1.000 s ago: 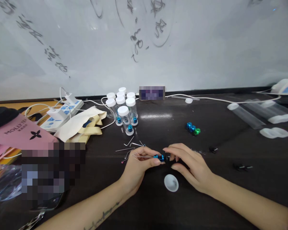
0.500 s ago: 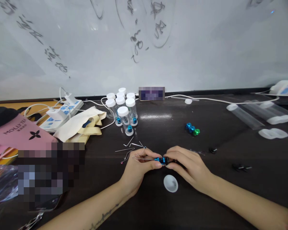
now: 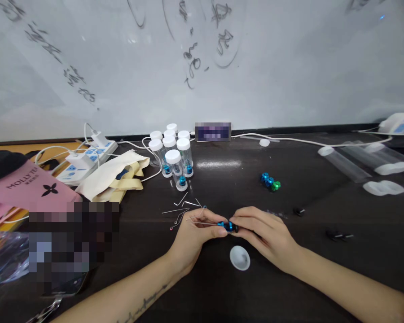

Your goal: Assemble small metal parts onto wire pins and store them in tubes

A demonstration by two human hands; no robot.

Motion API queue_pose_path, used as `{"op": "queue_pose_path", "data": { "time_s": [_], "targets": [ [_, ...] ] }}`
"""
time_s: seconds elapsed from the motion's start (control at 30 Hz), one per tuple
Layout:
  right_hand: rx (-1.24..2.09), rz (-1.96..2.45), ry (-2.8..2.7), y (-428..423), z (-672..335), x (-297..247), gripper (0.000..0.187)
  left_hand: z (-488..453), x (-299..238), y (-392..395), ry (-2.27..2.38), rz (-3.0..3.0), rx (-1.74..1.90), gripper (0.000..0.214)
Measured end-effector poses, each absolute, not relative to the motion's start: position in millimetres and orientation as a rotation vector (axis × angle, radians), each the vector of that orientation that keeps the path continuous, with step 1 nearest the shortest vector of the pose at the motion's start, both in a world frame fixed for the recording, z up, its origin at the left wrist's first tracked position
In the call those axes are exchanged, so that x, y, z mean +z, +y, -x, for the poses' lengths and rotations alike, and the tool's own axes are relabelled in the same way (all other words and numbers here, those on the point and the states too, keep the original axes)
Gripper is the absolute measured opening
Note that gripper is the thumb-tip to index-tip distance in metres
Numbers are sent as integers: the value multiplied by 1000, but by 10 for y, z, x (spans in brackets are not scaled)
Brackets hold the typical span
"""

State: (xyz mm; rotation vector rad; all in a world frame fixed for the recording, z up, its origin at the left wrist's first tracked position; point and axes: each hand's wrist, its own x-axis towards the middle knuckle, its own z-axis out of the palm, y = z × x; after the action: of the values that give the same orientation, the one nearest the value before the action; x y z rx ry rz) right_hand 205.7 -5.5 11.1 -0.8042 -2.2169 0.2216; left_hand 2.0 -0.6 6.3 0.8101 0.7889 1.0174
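A small blue-and-black cylindrical part (image 3: 227, 225) lies level between my two hands, just above the dark table. My left hand (image 3: 197, 235) pinches its blue end between thumb and fingers. From that end a thin metal rod (image 3: 204, 223) runs leftward past my left fingers. My right hand (image 3: 264, 233) has thumb and fingertips closed at the part's black end. Beneath the hands sits a white cap (image 3: 239, 258) with something small and dark in it. Several bent metal wires (image 3: 185, 204) lie beyond my left hand, some with small coloured ends.
Several clear tubes with white lids (image 3: 173, 157) stand at the back, blue pieces inside. Blue and green parts (image 3: 270, 181) lie right of centre, small black parts (image 3: 338, 235) farther right. Empty tubes (image 3: 346, 163) lie at right. A power strip (image 3: 87, 163) and cloth bag (image 3: 104, 175) are left.
My right fingers have shifted slightly at the black end, where more of the part's dark tip now shows. My left hand has hardly moved.
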Motion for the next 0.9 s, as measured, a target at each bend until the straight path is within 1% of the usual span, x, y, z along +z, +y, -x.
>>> {"op": "queue_pose_path", "data": {
  "time_s": [0.07,0.23,0.37,0.43,0.53,0.57,0.63,0.77,0.8,0.9],
  "targets": [
    [204,799,-2213,-55,-2055,110,16,-19,64,-8,792,-814,1016,19],
    [325,786,-2209,-41,-2041,152,15,-24,68,-12,796,-826,1002,19],
    [350,790,-2228,-35,-2040,169,16,-30,69,-12,789,-833,998,18],
    [355,804,-2232,-34,-2045,166,21,-29,71,-13,789,-836,1001,18],
    [394,844,-2215,-33,-2053,156,34,-23,74,-14,797,-836,1017,19],
    [410,855,-2212,-32,-2055,153,36,-21,75,-14,800,-835,1020,19],
    [430,860,-2221,-33,-2055,149,31,-17,74,-15,803,-835,1020,19],
    [434,845,-2229,-43,-2049,138,11,-13,70,-16,794,-833,1027,18],
    [433,839,-2220,-45,-2046,134,8,-13,67,-14,789,-830,1034,18],
    [402,815,-2196,-47,-2034,119,13,-15,55,-6,773,-822,1044,18]
  ]
}}
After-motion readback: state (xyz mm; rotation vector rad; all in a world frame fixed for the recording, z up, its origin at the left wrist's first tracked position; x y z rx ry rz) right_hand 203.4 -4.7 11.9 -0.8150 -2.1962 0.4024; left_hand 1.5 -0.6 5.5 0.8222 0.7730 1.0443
